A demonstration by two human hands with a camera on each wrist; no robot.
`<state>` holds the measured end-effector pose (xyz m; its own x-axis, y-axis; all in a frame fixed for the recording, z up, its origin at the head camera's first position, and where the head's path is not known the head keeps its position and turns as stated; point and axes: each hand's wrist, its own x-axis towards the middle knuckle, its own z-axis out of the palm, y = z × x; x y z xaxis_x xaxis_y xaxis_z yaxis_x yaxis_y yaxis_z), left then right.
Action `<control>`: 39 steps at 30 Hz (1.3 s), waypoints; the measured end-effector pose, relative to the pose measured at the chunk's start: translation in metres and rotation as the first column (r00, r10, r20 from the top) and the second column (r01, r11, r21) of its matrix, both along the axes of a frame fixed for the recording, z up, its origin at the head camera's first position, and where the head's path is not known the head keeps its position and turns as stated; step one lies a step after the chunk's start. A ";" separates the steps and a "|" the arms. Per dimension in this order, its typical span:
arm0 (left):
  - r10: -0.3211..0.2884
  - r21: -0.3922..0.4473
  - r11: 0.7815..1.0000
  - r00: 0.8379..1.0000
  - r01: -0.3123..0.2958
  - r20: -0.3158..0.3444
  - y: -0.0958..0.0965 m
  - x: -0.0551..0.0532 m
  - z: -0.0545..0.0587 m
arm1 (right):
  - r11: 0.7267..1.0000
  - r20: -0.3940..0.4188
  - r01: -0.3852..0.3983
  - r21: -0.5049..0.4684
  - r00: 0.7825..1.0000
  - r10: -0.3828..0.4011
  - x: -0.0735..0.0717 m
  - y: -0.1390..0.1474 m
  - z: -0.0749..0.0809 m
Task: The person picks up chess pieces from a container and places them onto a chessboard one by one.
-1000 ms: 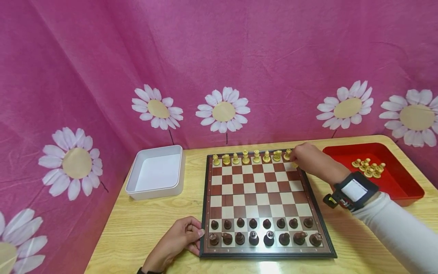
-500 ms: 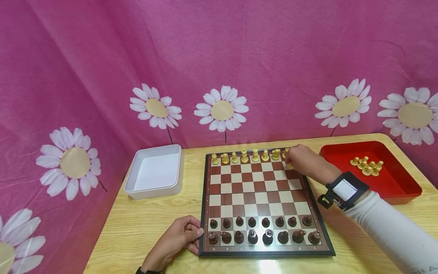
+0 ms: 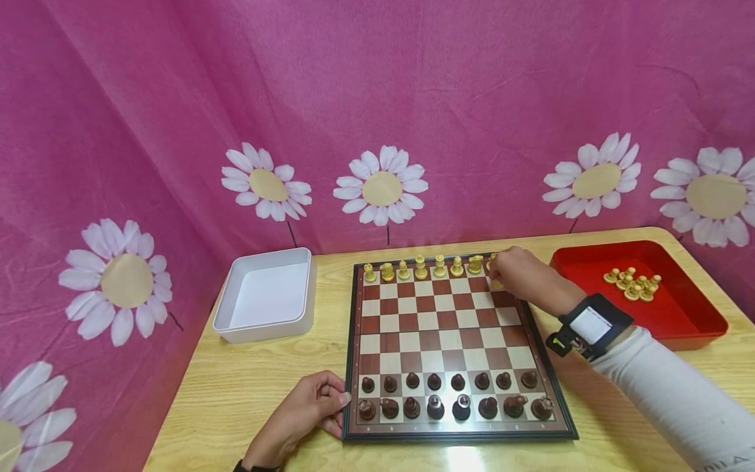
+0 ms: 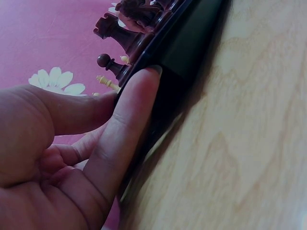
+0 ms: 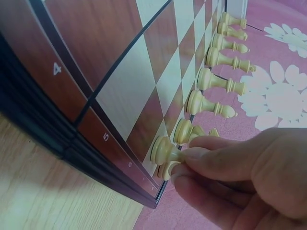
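Observation:
A chessboard [image 3: 451, 337] lies on the wooden table. My left hand [image 3: 312, 403] grips its near left edge; in the left wrist view the thumb and index finger [image 4: 127, 120] lie against the dark border. At the far right corner my right hand [image 3: 522, 275] pinches a cream pawn [image 5: 164, 149] by its upper part, its base at a square in front of the back row. The fingers hide the pawn's head. Cream pieces [image 3: 439, 265] line the far row, the corner one partly covered by the hand. Dark brown pieces [image 3: 462, 408] fill the two near rows.
On the right stands a red tray [image 3: 684, 314] holding several cream pawns [image 3: 636, 285]. A white box [image 3: 271, 305] sits at the back left. Behind the table hangs a pink cloth [image 3: 483, 131] printed with daisies.
The right hand has settled slightly with the cream pawn at the far right corner of the board. The whole head view has shifted a little. The left hand keeps its hold.

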<state>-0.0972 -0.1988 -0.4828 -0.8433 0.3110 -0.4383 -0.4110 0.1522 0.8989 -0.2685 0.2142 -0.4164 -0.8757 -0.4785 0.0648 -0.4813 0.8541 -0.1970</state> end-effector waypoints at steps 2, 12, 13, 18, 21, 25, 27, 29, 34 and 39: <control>0.000 -0.001 1.000 1.000 0.000 0.001 0.000 0.000 0.000 | 1.000 0.008 0.004 0.003 1.000 -0.004 0.000 0.000 0.000; 0.008 -0.009 1.000 1.000 -0.008 0.005 0.000 -0.001 0.000 | 1.000 0.026 0.023 -0.002 0.999 -0.023 0.000 -0.001 0.000; 0.008 -0.010 1.000 1.000 -0.008 0.005 0.000 0.000 0.000 | 1.000 0.028 0.025 -0.003 0.999 -0.025 0.000 -0.001 0.000; 0.004 -0.012 1.000 1.000 -0.004 0.004 0.000 0.000 0.001 | 0.999 0.037 0.035 -0.009 0.999 -0.035 0.001 -0.002 0.000; 0.004 -0.012 1.000 1.000 -0.004 0.005 0.000 0.000 0.001 | 0.999 0.041 0.044 -0.016 0.998 -0.043 0.001 -0.003 0.000; 0.006 -0.005 1.000 1.000 -0.006 0.006 0.000 0.000 0.002 | 0.999 0.026 0.037 -0.023 0.999 -0.037 0.000 -0.003 -0.001; 0.007 -0.003 1.000 1.000 -0.007 0.005 0.000 0.000 0.002 | 0.999 0.027 0.032 -0.028 0.999 -0.032 -0.001 -0.002 -0.001; 0.005 -0.003 1.000 1.000 -0.005 0.005 -0.001 0.000 0.002 | 0.999 0.036 0.028 -0.032 0.999 -0.027 -0.002 -0.002 -0.001; -0.001 -0.001 1.000 1.000 0.001 0.012 0.000 0.001 0.002 | 0.998 0.083 0.030 -0.047 0.996 -0.026 -0.001 0.000 0.000; 0.008 -0.003 1.000 1.000 -0.008 0.013 -0.001 0.000 0.002 | 0.996 0.095 0.044 -0.074 0.995 -0.037 0.000 0.008 0.014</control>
<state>-0.0968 -0.1995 -0.4811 -0.8404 0.3026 -0.4497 -0.4235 0.1512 0.8932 -0.2685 0.2220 -0.4028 -0.8983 -0.4390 0.0169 -0.4228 0.8535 -0.3047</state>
